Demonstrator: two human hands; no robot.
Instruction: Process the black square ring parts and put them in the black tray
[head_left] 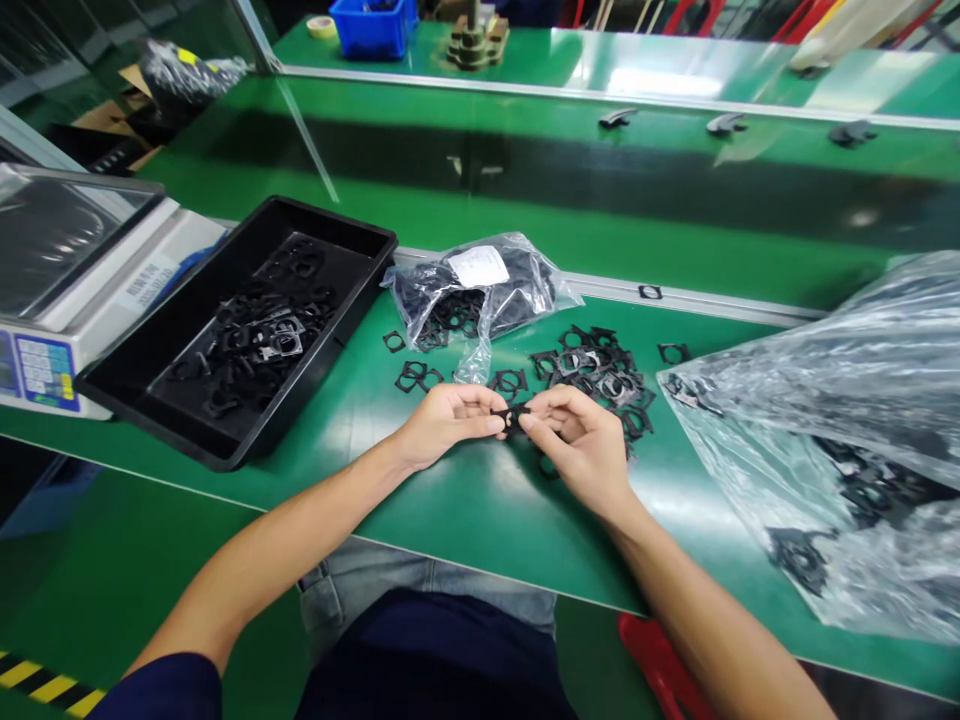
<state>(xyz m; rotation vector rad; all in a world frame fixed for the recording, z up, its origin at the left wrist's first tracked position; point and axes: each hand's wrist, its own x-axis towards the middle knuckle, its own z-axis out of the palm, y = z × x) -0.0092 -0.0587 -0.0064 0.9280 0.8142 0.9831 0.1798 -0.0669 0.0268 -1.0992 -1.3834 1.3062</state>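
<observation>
Between my two hands, just above the green bench, is a small black plastic frame (512,418) with a round opening. My left hand (450,422) pinches its left end between thumb and fingers. On its right end, my right hand (583,440) has thumb and fingertips closed. Right behind my right hand spreads a loose pile of similar black frames (600,365), some overlapping. A few single black frames (411,376) lie beyond my left hand. My fingers cover part of the held piece, so its full shape is hidden.
A black tray (304,415) holding many black parts stands at left, beside a weighing scale (45,365). Behind my hands lies a clear bag (517,290) of black parts. A large plastic bag (810,380) covers the right side. A metal rail (615,285) runs behind.
</observation>
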